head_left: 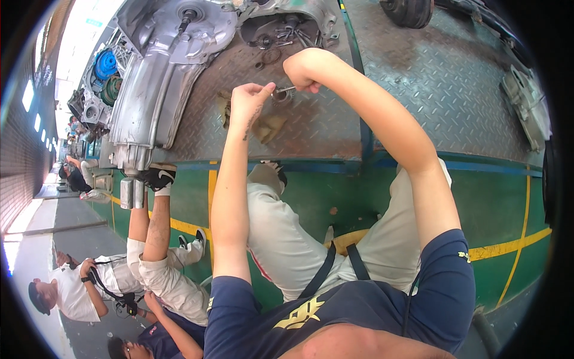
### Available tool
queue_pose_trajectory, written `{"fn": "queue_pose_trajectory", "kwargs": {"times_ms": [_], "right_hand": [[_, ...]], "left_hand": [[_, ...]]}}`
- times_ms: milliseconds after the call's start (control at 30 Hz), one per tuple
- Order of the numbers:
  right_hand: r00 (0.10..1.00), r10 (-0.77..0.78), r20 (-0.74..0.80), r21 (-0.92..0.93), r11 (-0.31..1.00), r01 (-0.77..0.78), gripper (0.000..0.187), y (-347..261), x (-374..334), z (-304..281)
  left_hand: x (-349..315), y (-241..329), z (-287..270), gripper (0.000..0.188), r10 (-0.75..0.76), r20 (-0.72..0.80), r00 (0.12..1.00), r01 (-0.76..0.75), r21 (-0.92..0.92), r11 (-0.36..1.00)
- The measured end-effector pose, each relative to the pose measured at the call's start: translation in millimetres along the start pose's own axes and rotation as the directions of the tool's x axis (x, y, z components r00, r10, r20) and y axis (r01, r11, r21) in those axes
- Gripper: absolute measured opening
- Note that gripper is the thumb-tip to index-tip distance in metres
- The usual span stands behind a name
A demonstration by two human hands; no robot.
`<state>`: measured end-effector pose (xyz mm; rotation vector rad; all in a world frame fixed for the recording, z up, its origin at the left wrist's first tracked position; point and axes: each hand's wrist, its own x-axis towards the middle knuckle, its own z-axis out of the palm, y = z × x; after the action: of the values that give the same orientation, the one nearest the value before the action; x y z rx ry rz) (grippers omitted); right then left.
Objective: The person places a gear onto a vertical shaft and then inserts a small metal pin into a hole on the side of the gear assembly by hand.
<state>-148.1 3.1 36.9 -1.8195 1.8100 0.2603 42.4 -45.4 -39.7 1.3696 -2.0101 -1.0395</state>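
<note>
Over the metal-topped bench, my left hand (247, 100) is closed, thumb and fingers pinching one end of a slim shiny metal piece (287, 90). My right hand (304, 70) curls into a fist around its other end. The piece is too small and too covered by fingers for me to name. Just beneath it on the bench lies a small round metal part (282, 96). A crumpled brown cloth (269, 127) rests nearer to me, below my left hand.
A large silver transmission housing (158, 90) lies to the left. Behind my hands, an open casing (329, 24) stands by several loose bolts (302, 39) and a dark ring (272, 56). A tread-plate bench top (412, 90) extends right. Two people (78, 287) are at lower left.
</note>
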Motion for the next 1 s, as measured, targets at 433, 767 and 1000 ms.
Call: {"fn": "queue_pose_trajectory", "kwargs": {"times_ms": [433, 767, 1000], "right_hand": [[0.868, -0.316, -0.383, -0.117, 0.949, 0.294, 0.03, -11.8, -8.7, 3.2], [0.871, -0.22, -0.439, -0.043, 0.974, 0.224, 0.022, -29.4, 2.8, 9.3], [0.925, -0.178, -0.335, -0.038, 0.984, 0.176, 0.029, -19.5, 3.6, 6.6]], "left_hand": [[3.6, -10.0, -4.9, 0.041, -0.083, 0.024, 0.996, 0.083, -0.009, 0.996], [1.1, -13.1, -2.4, 0.03, -0.175, 0.175, 0.969, 0.197, -0.123, 0.973], [-6.2, -0.8, -0.3, 0.041, -0.159, 0.088, 0.983, 0.167, -0.086, 0.982]]}}
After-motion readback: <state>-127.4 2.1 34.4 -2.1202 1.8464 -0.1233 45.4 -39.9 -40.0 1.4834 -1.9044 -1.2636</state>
